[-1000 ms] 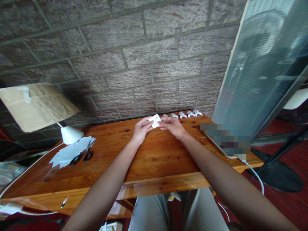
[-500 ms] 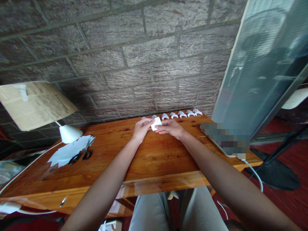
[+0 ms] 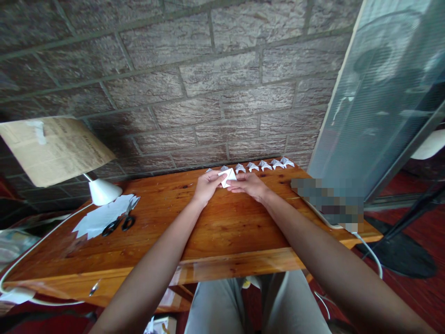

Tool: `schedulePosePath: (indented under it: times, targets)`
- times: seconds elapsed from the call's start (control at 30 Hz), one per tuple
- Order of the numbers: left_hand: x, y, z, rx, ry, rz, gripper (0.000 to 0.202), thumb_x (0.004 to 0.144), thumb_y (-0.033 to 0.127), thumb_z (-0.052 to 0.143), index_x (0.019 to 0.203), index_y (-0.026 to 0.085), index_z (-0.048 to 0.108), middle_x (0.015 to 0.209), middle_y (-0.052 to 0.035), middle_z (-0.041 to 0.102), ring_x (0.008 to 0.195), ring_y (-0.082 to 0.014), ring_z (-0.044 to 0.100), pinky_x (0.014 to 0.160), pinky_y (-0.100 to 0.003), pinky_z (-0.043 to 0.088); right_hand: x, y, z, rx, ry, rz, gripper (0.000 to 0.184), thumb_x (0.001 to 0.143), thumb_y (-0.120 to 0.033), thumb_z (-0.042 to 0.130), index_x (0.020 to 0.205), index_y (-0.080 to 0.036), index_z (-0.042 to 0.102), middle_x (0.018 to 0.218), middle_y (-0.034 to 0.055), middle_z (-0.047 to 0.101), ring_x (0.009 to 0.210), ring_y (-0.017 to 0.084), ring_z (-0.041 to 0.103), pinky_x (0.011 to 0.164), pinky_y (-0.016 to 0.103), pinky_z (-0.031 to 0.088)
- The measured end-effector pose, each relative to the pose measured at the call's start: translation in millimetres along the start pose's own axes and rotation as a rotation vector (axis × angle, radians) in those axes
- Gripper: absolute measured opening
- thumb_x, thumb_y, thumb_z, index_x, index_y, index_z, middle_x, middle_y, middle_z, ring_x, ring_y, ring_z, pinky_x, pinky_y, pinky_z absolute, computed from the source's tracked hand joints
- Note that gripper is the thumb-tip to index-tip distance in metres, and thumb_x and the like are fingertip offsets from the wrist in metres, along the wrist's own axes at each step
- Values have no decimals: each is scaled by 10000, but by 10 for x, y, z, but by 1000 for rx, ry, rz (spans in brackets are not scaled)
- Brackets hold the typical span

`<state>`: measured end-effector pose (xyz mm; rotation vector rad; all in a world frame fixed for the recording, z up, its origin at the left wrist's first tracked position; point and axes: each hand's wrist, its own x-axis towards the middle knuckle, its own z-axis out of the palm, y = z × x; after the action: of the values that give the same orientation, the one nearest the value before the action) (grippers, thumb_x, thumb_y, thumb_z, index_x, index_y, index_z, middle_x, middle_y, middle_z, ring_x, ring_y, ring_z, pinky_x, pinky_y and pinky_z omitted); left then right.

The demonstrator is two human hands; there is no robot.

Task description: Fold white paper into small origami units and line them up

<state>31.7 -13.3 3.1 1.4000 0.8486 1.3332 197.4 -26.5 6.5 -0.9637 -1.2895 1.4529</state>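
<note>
A small white folded paper (image 3: pixel 228 177), showing triangular creases, is held above the wooden desk (image 3: pixel 222 232). My left hand (image 3: pixel 207 187) pinches its left side, thumb on the front face. On the other side, the fingers of my right hand (image 3: pixel 251 184) grip the right and lower edge. Behind my hands, along the back of the desk, stand several folded paper figures (image 3: pixel 264 165) in a row; the leftmost are partly hidden by my left hand.
At left are a lamp (image 3: pixel 104 191) with a paper shade, a stack of cut paper sheets (image 3: pixel 100 215) and black-handled scissors (image 3: pixel 120 225). A blurred-out device (image 3: pixel 332 226) with a white cable lies at the right edge. A stone-patterned wall (image 3: pixel 222 102) borders the desk's back.
The folded paper has tilted a little in my fingers, which still hold it. The whole view has shifted slightly; the things on the desk stay where they were.
</note>
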Motion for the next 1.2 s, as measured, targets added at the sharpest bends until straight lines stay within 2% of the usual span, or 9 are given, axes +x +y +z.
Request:
schedulePosePath:
  times: [0.17,0.37,0.63,0.77,0.87,1.07,1.2]
  targets:
    - [-13,17,-16,10,-32,-29,411,563,378,832,891,154,728,807,-70,728,726,-168,652,669,-277,494,25,-18,-21,68,104,-47,174,678,-231,804,785,-146,696,767,38,734,689,113,695,716,214,575]
    - [-15,0,-16,-4,-23,-38,401,550,352,838,885,160,729,770,-65,727,699,-157,662,664,-272,501,29,-26,-11,79,160,-52,129,700,-193,781,780,-145,691,785,39,733,697,109,695,629,168,550]
    - [-4,-20,0,-28,51,-48,398,548,330,832,892,156,733,749,-47,716,674,-131,641,673,-261,511,-5,-37,9,44,111,-38,245,665,-323,810,815,-154,718,828,58,736,775,145,698,681,217,553]
    - [9,-37,-5,-20,68,10,425,590,386,808,949,172,732,865,-61,727,742,-144,646,693,-267,516,17,-37,-22,-20,188,-107,271,652,-398,796,791,-176,727,810,33,727,704,110,652,573,174,499]
    - [16,-45,-4,-15,71,64,427,616,422,793,965,184,729,913,-62,725,794,-160,649,708,-276,523,36,-33,-35,-4,230,-143,293,624,-400,804,817,-191,731,784,17,715,661,96,618,512,157,450]
    - [20,-48,14,-59,142,67,446,597,442,802,932,158,721,882,-64,723,774,-161,648,700,-281,530,39,-21,-18,-36,155,-163,294,600,-408,809,737,-164,719,724,23,696,613,87,581,482,161,409]
    - [-5,-14,29,-33,53,33,422,588,426,812,897,151,727,826,-57,718,726,-153,642,676,-271,522,50,-9,-19,-28,150,-173,297,591,-400,817,717,-153,711,682,19,687,607,89,583,508,171,428]
